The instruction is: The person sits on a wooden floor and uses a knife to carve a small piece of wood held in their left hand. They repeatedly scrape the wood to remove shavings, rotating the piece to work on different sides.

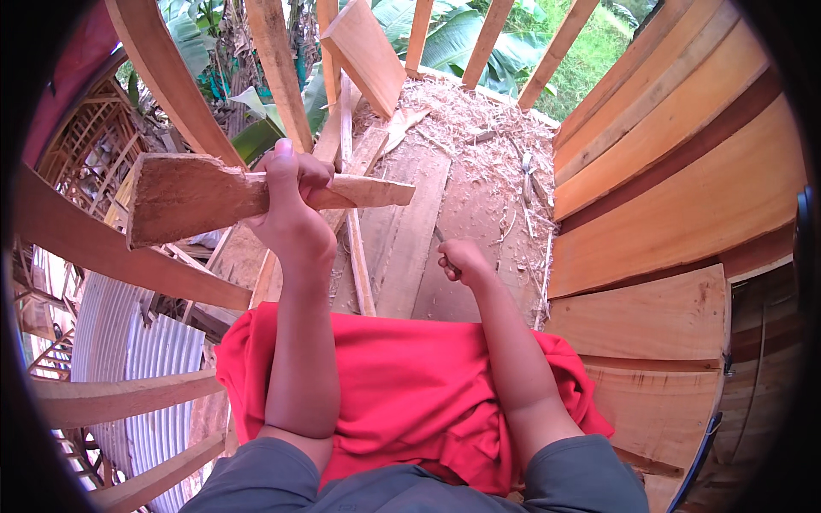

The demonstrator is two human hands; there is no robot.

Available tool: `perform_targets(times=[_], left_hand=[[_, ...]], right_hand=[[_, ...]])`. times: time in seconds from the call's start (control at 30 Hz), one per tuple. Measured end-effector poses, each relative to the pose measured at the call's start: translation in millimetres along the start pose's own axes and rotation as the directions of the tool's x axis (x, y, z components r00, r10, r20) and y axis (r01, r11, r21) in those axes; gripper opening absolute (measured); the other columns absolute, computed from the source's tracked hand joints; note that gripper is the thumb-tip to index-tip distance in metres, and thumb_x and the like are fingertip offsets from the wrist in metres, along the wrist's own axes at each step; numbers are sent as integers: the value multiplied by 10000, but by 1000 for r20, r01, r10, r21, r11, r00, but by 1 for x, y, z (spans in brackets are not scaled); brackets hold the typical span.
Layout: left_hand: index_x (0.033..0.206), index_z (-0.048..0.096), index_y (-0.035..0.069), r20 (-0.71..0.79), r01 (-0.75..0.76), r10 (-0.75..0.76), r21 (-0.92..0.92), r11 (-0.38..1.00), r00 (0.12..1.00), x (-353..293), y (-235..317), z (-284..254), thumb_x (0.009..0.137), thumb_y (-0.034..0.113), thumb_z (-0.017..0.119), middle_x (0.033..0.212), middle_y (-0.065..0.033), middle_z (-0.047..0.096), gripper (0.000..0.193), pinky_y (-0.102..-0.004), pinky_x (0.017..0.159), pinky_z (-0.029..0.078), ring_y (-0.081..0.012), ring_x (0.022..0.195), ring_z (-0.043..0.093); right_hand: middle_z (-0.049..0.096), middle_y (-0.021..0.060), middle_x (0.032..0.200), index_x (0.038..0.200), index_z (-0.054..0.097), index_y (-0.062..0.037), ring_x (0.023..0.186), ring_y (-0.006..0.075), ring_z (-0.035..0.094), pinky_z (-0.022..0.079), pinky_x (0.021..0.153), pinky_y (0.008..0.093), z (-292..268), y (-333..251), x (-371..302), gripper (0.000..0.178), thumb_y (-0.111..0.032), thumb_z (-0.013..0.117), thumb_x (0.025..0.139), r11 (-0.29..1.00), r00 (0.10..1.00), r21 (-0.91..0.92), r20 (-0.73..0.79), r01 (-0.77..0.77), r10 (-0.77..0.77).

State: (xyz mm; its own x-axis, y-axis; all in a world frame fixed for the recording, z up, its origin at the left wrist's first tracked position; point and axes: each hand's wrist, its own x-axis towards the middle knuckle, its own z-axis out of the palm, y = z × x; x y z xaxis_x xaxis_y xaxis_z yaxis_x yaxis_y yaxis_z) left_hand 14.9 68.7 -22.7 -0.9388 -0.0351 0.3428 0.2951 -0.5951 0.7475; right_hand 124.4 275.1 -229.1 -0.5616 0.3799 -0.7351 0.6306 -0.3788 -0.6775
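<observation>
My left hand [291, 192] is raised at the left and closed round a roughly carved piece of wood [192, 201]. The piece has a broad, squared block at its left end and a narrower bar running out to the right, and my thumb lies over its middle. Lower and to the right, over the floor boards, my right hand [462, 259] is closed, apart from the carved wood. A thin dark tip shows just beyond its fingers; what it belongs to is hidden. A red cloth [410, 376] covers my lap.
Wood shavings [487, 120] litter the far floor [470, 209]. A wooden block [366, 56] leans at the far rail. Upright slats [278, 73] stand ahead and left; a plank wall [667, 188] rises at the right. Corrugated metal sheeting [141, 368] lies beyond the left slats.
</observation>
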Motion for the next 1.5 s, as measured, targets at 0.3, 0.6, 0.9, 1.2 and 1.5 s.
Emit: perform_targets(times=[0.3, 0.6, 0.9, 1.2, 1.5], left_hand=[[621, 340, 110, 0, -9, 9, -26, 1000, 1000, 2, -5, -5, 955, 157, 496, 569, 21, 263, 372, -320, 584, 360, -115, 530, 312], [637, 332, 117, 22, -4, 5, -52, 999, 1000, -1, -4, -3, 952, 142, 504, 570, 26, 264, 360, -312, 574, 357, -111, 524, 316], [613, 447, 57, 34, -11, 15, -115, 993, 999, -4, 3, -3, 951, 112, 529, 548, -25, 444, 353, -259, 554, 372, -112, 519, 433], [607, 467, 53, 56, 19, -11, -137, 990, 998, -12, 7, 2, 948, 79, 546, 562, -21, 458, 351, -246, 540, 377, -104, 541, 467], [632, 451, 62, 87, 24, -18, -75, 997, 996, -7, 8, -2, 954, 105, 518, 545, -25, 400, 332, -300, 551, 419, -116, 500, 392]], right_hand=[[602, 193, 652, 816, 535, 79, 414, 232, 568, 404, 335, 373, 18, -10, -21, 138, -40, 603, 807, 863, 947, -490, -205, 121, -249], [630, 236, 750, 1062, 424, 105, 446, 291, 612, 460, 345, 399, 69, 45, -2, 315, -61, 563, 834, 810, 851, -559, -324, 180, -413], [559, 111, 600, 873, 452, -20, 327, 180, 471, 330, 271, 351, 2, 29, 9, 154, -61, 592, 822, 975, 967, -137, -158, 177, -198], [610, 201, 716, 943, 492, 33, 459, 272, 605, 467, 356, 405, 34, 41, -8, 204, -102, 578, 815, 817, 842, -519, -300, 251, -449], [650, 230, 798, 937, 549, 49, 635, 307, 670, 531, 473, 428, 24, 48, 12, 206, -112, 586, 816, 731, 789, -649, -328, 212, -519]])
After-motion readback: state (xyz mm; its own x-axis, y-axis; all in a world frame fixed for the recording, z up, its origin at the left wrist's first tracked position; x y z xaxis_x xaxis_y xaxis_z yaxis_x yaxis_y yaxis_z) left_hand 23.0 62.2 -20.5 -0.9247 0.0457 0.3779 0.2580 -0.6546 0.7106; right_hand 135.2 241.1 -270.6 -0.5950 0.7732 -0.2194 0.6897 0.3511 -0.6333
